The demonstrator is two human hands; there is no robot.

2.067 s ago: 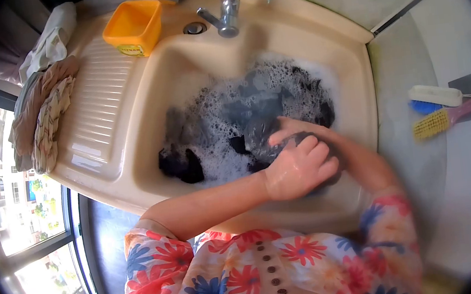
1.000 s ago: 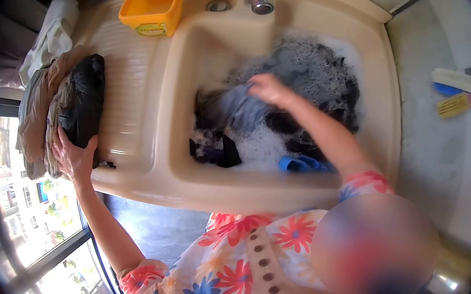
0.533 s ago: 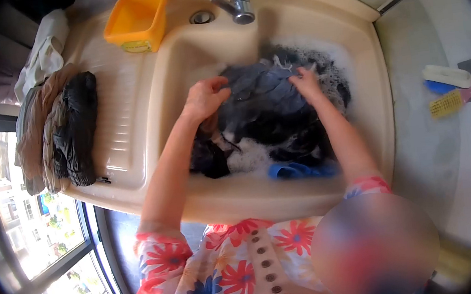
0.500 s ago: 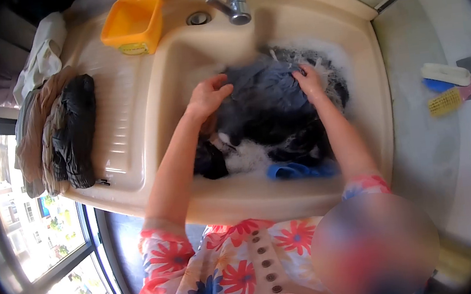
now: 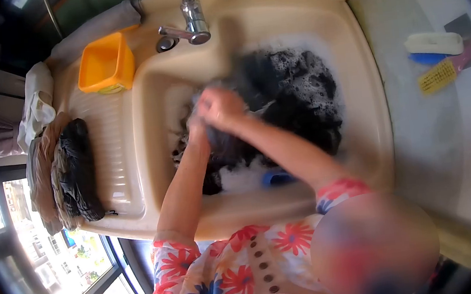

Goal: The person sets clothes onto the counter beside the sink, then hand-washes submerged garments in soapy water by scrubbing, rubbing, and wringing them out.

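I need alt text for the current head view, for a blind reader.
A left hand and right hand, blurred and close together, are over dark clothes in a soapy beige sink. Bunched garments and a yellow tub sit on the drainboard at left.

The sink (image 5: pixel 370 97) has a smooth, glossy moulded finish, and its ridged drainboard (image 5: pixel 110 144) at left catches shiny highlights. Polished chrome metal makes the tap (image 5: pixel 193 18) at the far side. The tub (image 5: pixel 127 66) is smooth plastic with a soft sheen. In the basin lies wet cloth (image 5: pixel 311 124), dark and crumpled, under frothy suds (image 5: pixel 243 176). Matt, wrinkled fabric forms the garments (image 5: pixel 78 170) at left. At right, the brush (image 5: pixel 438 77) shows rough, stiff-looking bristles.
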